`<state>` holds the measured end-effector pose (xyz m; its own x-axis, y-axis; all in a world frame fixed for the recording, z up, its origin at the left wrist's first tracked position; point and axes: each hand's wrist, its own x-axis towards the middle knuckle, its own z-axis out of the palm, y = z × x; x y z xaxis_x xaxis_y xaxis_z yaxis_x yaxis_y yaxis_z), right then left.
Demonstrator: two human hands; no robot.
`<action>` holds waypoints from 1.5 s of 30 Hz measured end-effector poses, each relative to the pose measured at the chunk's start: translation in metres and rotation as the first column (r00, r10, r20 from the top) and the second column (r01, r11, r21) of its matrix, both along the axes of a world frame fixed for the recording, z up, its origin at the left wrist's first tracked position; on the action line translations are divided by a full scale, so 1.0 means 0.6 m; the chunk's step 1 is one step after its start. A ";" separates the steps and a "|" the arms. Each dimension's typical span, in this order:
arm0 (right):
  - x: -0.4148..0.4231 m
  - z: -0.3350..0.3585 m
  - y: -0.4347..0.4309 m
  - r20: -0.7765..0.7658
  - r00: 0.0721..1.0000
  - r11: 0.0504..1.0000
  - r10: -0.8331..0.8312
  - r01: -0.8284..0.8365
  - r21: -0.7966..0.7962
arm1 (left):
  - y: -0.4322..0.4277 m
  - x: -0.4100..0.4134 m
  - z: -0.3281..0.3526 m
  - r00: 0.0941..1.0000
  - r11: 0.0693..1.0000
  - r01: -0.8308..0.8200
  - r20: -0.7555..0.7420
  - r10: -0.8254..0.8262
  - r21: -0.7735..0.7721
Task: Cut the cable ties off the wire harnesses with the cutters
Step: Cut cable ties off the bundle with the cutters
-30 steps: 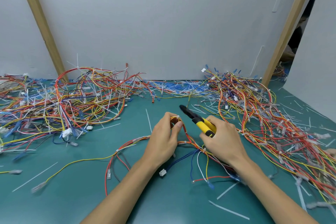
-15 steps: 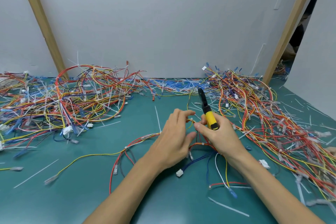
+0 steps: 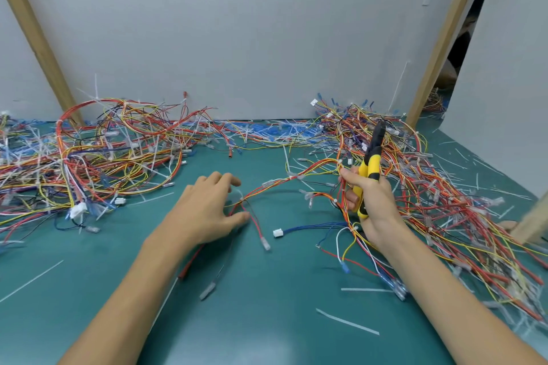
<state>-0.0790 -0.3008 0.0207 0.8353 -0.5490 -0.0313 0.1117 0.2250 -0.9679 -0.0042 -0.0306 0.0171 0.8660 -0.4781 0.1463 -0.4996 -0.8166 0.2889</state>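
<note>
1. Head view: the right hand (image 3: 372, 201) grips the yellow-handled, black-nosed cutters (image 3: 370, 161) upright, nose pointing up
2. A loose harness of red, yellow and orange wires (image 3: 296, 176) runs over the green bench (image 3: 267, 305) from just beside that hand's thumb to the left hand (image 3: 204, 210)
3. The left hand is released, fingers spread and relaxed above the harness's forked end
4. A tangled heap of coloured wires (image 3: 103, 151) lies far left, another heap (image 3: 444, 187) at the right
</note>
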 end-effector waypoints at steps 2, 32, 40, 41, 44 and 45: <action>0.001 0.001 -0.004 -0.007 1.000 0.998 -0.008 0.008 0.064 | 0.004 0.004 -0.001 0.996 0.999 -0.021 -0.083 0.018 -0.028; -0.012 0.003 0.007 -0.088 0.956 0.922 0.279 -0.293 -0.255 | 0.024 0.034 0.003 0.973 0.578 -0.191 -0.078 0.215 -0.793; -0.017 0.004 0.015 -0.039 0.950 0.872 0.311 -0.302 -0.385 | -0.011 -0.011 0.031 0.869 0.697 0.154 0.431 0.241 -0.700; -0.018 0.004 0.016 -0.032 0.947 0.865 0.319 -0.305 -0.398 | -0.023 -0.019 0.026 0.882 0.748 0.196 0.448 0.149 -0.634; -0.020 0.002 0.017 -0.012 0.929 0.823 0.370 -0.333 -0.460 | -0.055 -0.025 -0.011 0.947 0.899 0.196 0.312 -0.071 -0.391; -0.021 0.003 0.018 -0.004 0.920 0.806 0.391 -0.345 -0.481 | -0.061 -0.022 -0.025 0.961 0.926 0.184 0.260 -0.099 -0.330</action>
<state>-0.0914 -0.2897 0.0222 0.9637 -0.1296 0.2334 0.2044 -0.2044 -0.9573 -0.0176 -0.0673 0.0022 0.7133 -0.4747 0.5156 -0.6907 -0.6014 0.4017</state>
